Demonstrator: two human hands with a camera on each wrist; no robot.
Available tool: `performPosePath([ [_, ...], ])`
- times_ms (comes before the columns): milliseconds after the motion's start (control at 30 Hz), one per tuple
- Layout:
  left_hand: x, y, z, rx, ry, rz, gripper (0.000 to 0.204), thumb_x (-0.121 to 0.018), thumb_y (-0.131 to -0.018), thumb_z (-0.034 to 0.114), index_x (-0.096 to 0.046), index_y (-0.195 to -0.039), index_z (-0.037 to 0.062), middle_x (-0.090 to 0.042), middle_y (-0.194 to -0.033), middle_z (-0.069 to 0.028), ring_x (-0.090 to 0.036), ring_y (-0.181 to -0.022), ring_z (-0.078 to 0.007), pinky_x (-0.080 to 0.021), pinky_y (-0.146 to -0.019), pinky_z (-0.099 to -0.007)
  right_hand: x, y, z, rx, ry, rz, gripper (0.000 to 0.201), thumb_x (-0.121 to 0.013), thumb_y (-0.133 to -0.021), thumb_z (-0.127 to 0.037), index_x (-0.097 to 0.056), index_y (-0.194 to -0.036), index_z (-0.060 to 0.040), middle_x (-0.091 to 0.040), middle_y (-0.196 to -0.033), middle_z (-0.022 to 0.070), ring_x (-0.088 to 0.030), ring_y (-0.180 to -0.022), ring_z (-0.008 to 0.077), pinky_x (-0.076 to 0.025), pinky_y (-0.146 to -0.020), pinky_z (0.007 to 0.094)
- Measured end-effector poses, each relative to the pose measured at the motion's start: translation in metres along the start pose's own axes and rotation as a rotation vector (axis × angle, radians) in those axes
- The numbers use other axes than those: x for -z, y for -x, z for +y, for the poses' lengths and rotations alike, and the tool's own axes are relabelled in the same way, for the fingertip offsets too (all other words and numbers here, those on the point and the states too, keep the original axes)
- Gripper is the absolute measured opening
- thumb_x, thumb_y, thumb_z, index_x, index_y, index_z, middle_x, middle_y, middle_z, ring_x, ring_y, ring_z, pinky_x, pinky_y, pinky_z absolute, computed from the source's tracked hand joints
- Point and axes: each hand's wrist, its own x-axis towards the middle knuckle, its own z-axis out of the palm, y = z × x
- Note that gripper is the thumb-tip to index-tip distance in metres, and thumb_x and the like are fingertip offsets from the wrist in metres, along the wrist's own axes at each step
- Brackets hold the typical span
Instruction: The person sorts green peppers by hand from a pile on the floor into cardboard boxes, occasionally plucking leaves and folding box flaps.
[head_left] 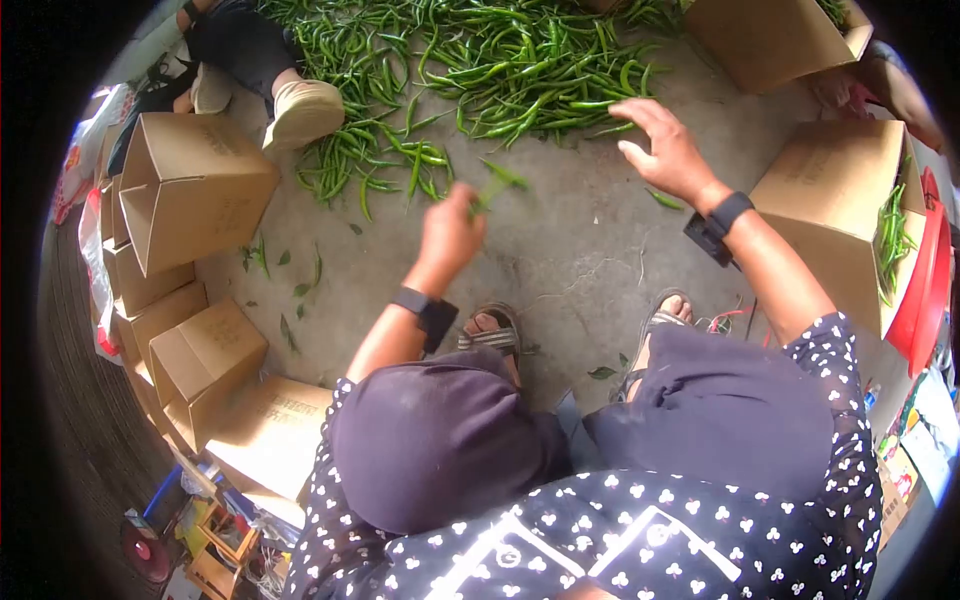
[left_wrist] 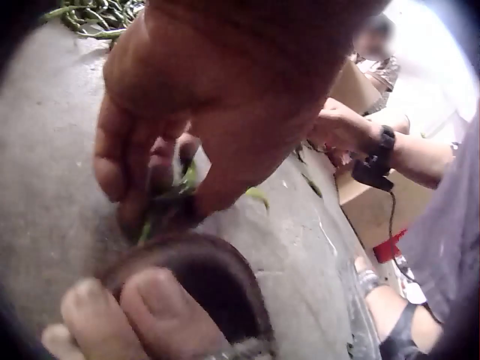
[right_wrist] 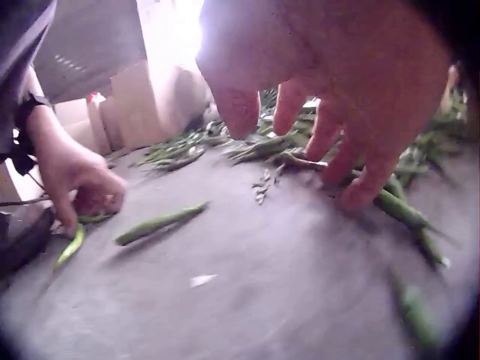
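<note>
Chillies (head_left: 500,70) lie in a broad green heap on the concrete floor (head_left: 560,270) at about 12 o'clock from the seated person, and most of that heap looks unsorted, so by my judgement the sorting is well short of finished. The left hand (head_left: 450,235) has its fingers curled round a few green chillies (head_left: 495,185), held just above the floor at the near edge of the heap; the left wrist view shows the fingertips (left_wrist: 135,202) pinching green stems close to the person's sandalled foot (left_wrist: 172,300). The right hand (head_left: 665,150) is released, its fingers spread and loosely bent, reaching into the heap's edge at 1 o'clock and grasping nothing that I can see; in the right wrist view its fingertips (right_wrist: 352,191) touch or nearly touch the chillies lying there. One box (head_left: 840,210) at 3 o'clock already has chillies (head_left: 892,240) showing in its open mouth, which suggests some packing is done. A stack of folded cardboard boxes (head_left: 190,190) waits at 9 o'clock, apparently unfilled. A single chilli (head_left: 662,199) and scattered leaves (head_left: 290,290) lie loose on the floor between. Another person's foot (head_left: 300,110) rests against the heap at 11 o'clock, and a red tub (head_left: 925,290) sits behind the filled box.
</note>
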Motion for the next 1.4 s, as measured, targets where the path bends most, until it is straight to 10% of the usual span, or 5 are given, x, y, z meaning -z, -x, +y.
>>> performPosePath([
  [267,0.052,-0.003,-0.061,0.021,0.088,0.239,0.05,-0.069,-0.074,0.017,-0.05,-0.117,-0.0006,-0.06,-0.103,-0.0161,-0.063,-0.081,-0.0234,-0.05,-0.072,-0.0336,-0.034,0.098,-0.02,-0.267,-0.217,-0.853,0.022,-0.061,-0.074,-0.021,-0.066,-0.09,-0.0068,-0.067,-0.079,0.0111,-0.064,-0.077,0.0261,-0.05,-0.071,0.0373],
  [533,0.063,-0.012,-0.13,0.492,-0.016,0.37,0.079,-0.073,-0.068,0.024,-0.035,-0.132,-0.0033,-0.047,-0.124,-0.027,-0.046,-0.116,-0.0391,-0.039,-0.097,-0.0417,0.019,0.042,-0.008,-0.629,0.222,-0.224,0.045,-0.065,-0.076,-0.02,-0.05,-0.117,-0.0067,-0.06,-0.102,0.0173,-0.059,-0.093,0.0318,-0.048,-0.08,0.0414],
  [967,0.031,-0.094,0.0,-0.086,0.368,0.102,0.068,-0.067,-0.073,0.021,-0.039,-0.132,0.0005,-0.046,-0.126,-0.0224,-0.044,-0.119,-0.0372,-0.037,-0.1,-0.0402,0.055,0.063,-0.008,-0.789,0.374,-0.155,0.063,-0.068,-0.076,-0.021,-0.04,-0.129,-0.0043,-0.057,-0.108,0.0194,-0.06,-0.095,0.0297,-0.05,-0.079,0.0397],
  [1133,0.04,-0.046,-0.029,0.146,0.209,0.072,0.065,-0.066,-0.072,0.018,-0.04,-0.129,0.0003,-0.048,-0.123,-0.0231,-0.048,-0.113,-0.0377,-0.04,-0.096,-0.0416,0.024,0.044,-0.003,-1.613,-0.296,-0.095,0.071,-0.064,-0.083,-0.031,-0.026,-0.138,-0.0066,-0.048,-0.124,0.0174,-0.062,-0.083,0.0271,-0.053,-0.06,0.0376],
  [1400,0.072,-0.019,-0.044,0.3,0.247,-0.149,0.066,-0.066,-0.076,0.02,-0.037,-0.133,0.0043,-0.061,-0.108,-0.0202,-0.061,-0.097,-0.0329,-0.047,-0.085,-0.039,-0.017,-0.054,0.023,-1.348,-0.427,0.146,0.07,-0.067,-0.077,-0.027,-0.033,-0.131,0.0031,-0.052,-0.121,0.0197,-0.057,-0.102,0.031,-0.05,-0.082,0.0421],
])
